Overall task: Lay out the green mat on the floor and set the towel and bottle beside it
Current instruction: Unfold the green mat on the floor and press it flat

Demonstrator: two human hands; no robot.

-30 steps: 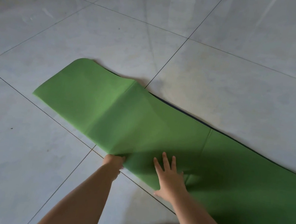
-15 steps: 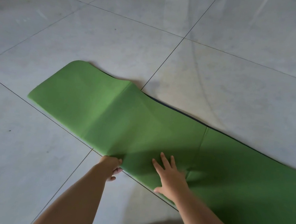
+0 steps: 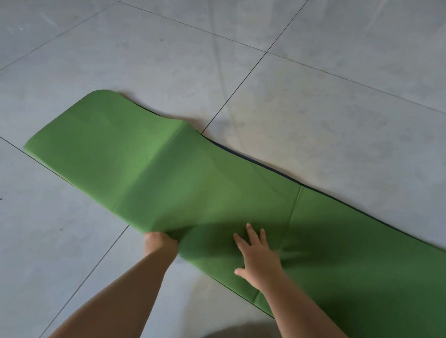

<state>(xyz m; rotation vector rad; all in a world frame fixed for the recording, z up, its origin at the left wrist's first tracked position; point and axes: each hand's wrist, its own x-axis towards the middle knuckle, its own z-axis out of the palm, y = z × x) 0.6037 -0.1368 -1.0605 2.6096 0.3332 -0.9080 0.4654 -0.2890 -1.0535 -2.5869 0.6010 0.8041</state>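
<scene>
Lower centre, the left hand (image 3: 160, 240) clamps its grip on the green mat (image 3: 160, 178), probably to tug out its hump; the right hand (image 3: 258, 258), spread flat, pins it.

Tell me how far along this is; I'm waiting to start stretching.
Done: the green mat lies unfolded along the floor, with one fold ridge raised. In hand: the left hand grips its near edge, and the right hand presses flat on it. Left: towel and bottle, neither in view.
</scene>
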